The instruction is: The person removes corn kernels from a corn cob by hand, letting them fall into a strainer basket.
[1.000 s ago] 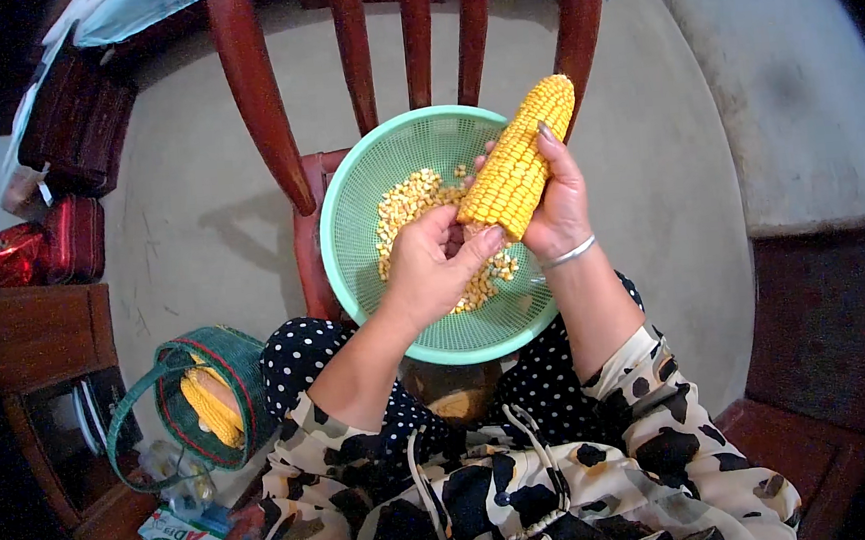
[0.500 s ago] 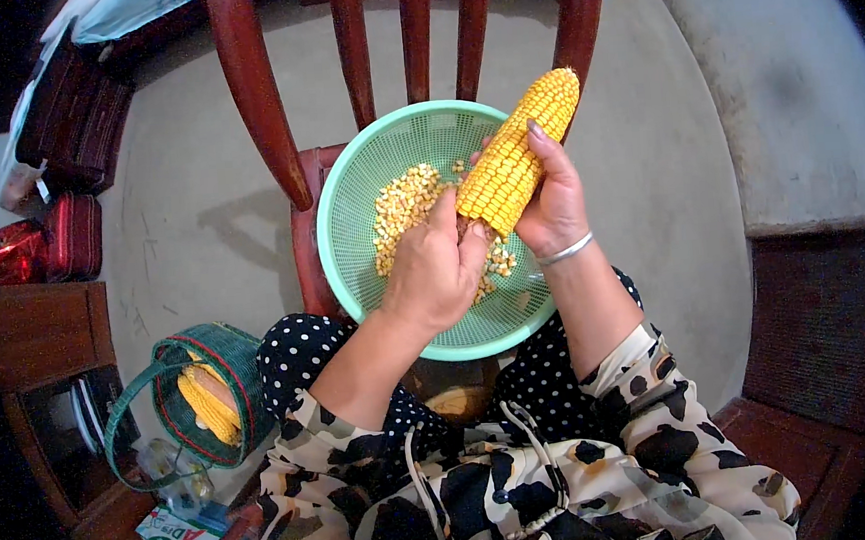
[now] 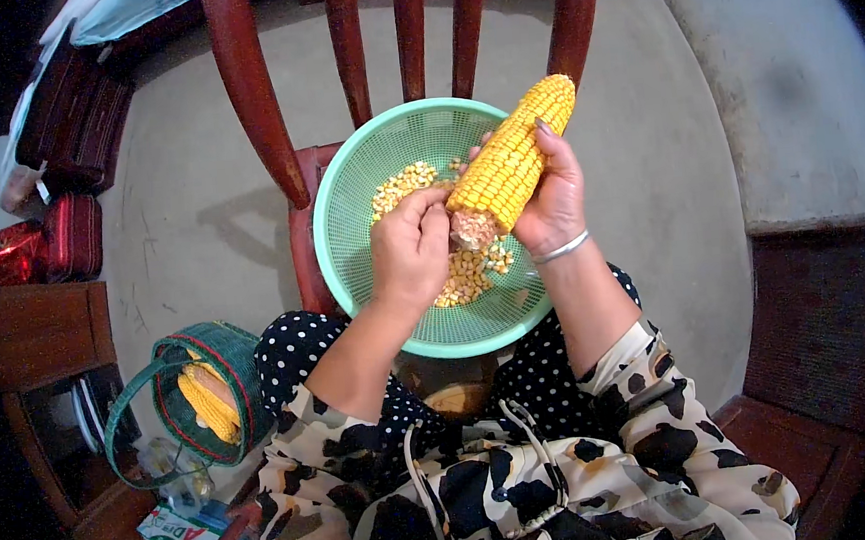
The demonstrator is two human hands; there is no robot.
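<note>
My right hand point(image 3: 550, 186) is wrapped round a large yellow ear of corn point(image 3: 516, 151), thumb along its upper side. The ear tilts with its tip up and to the right. At its lower end a stub of bare cob shows, stripped of kernels. Beside that end is my left hand point(image 3: 408, 250), its fingers pressed together close to the lowest kernels; what they pinch, if anything, is hidden. Both hands are over a pale green mesh basket point(image 3: 345, 276), which has loose corn kernels point(image 3: 464, 280) in its bottom, partly covered by my left hand.
The basket rests on a dark red wooden chair point(image 3: 256, 92), in front of my knees. At the lower left a green woven basket point(image 3: 249, 368) holds corn ears point(image 3: 209, 401), next to a white and green carton point(image 3: 178, 537). Wooden cabinets point(image 3: 50, 322) line the left side.
My left hand has drawn back down and to the left from the ear's lower end, uncovering the bare cob stub and more kernels below. My right hand keeps hold, dipping slightly.
</note>
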